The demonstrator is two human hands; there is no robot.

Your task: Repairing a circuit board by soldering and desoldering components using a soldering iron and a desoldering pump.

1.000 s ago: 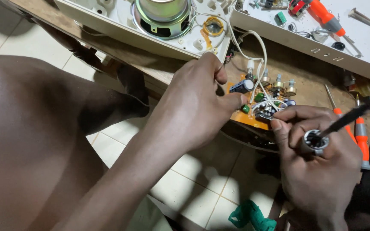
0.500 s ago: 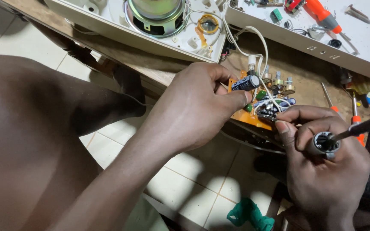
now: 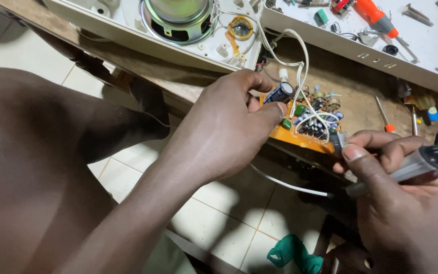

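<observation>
In the head view, the left hand (image 3: pixel 224 132) reaches in from the lower left and holds the orange circuit board (image 3: pixel 300 133) by its near-left corner, its grip narrow, thumb and forefinger pinched close about a dark blue cylindrical capacitor (image 3: pixel 280 93) standing on the board. The board lies tilted at the edge of the wooden surface (image 3: pixel 351 96), just right of that grip, crowded with small parts and crossed by white wires (image 3: pixel 300 61) running up to the open cream-coloured casing (image 3: pixel 128 30) above the hand, where a round speaker (image 3: pixel 178 18) sits. The right hand (image 3: pixel 406 203), at the lower right, has its grip closed round a grey pen-like tool (image 3: pixel 411 167), fingertips just beside the board's right end; the tool's tip is hidden from sight. Beyond that grip, up and to the right, orange-handled screwdrivers (image 3: pixel 384 116) lie on the surface, and another (image 3: pixel 376 18) rests in a white tray (image 3: pixel 432 45). Below both hands are floor tiles (image 3: pixel 219 223) and a green cloth (image 3: pixel 292 253).
</observation>
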